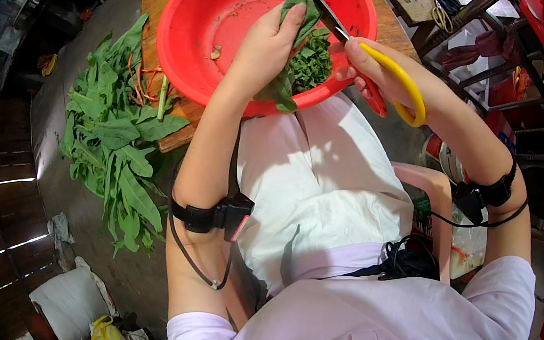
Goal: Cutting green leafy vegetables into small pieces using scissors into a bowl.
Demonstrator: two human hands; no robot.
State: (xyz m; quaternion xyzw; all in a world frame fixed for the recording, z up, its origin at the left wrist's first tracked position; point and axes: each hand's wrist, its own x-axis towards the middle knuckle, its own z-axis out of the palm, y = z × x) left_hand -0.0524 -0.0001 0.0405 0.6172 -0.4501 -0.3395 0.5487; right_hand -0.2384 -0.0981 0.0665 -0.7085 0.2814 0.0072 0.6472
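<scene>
My left hand (271,41) grips a folded bundle of green leaves (304,13) above a wide red plastic basin (179,41). Some leaf ends hang below the palm, near the basin's front rim. In my right hand (374,62) is a pair of scissors (409,96) with a yellow handle loop and a red one. Their blades point up and away, alongside the right edge of the bundle. Chopped greens (314,61) lie in a heap in the basin, under the blades. Whether the blades touch the leaves I cannot tell.
The basin stands on a wooden table (175,137). A large pile of leafy stalks (111,136) overhangs the table's left edge, beside red ties (142,81). On the right are a wooden stool (413,3) and a dark rack (506,77). A pink plastic chair (435,187) is under me.
</scene>
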